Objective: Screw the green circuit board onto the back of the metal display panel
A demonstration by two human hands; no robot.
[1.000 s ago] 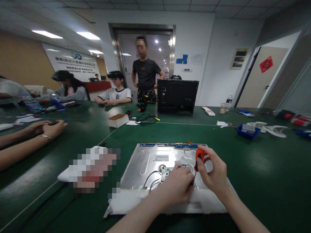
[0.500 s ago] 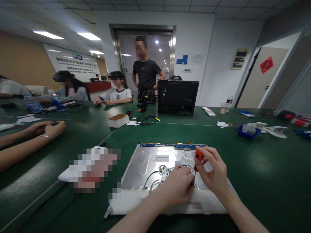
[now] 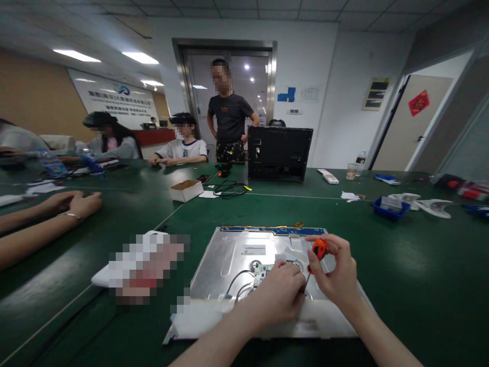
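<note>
My right hand [image 3: 338,272] grips an orange and black screwdriver [image 3: 319,248] between thumb and fingers. Its thin shaft slants down toward the fingertips of my left hand [image 3: 280,288], and the tip is out of sight. My left hand lies curled over a small green circuit board [image 3: 262,272]; whatever its fingers pinch is hidden beneath them. Under both hands lies a silver metal display panel [image 3: 225,260], back side up, with a blue circuit strip [image 3: 263,231] along its far edge. Dark wires [image 3: 239,278] run from the small board.
A white object [image 3: 103,275], partly pixelated, lies left of the panel. Farther off are a white box [image 3: 186,191], black cables [image 3: 231,188], a black monitor housing [image 3: 280,153] and a blue tray [image 3: 390,208]. Another person's hands [image 3: 82,204] rest at the left; several people are across the table.
The screwdriver handle has tilted and shifted slightly right, and my right fingers have moved around it. My left hand stays in place.
</note>
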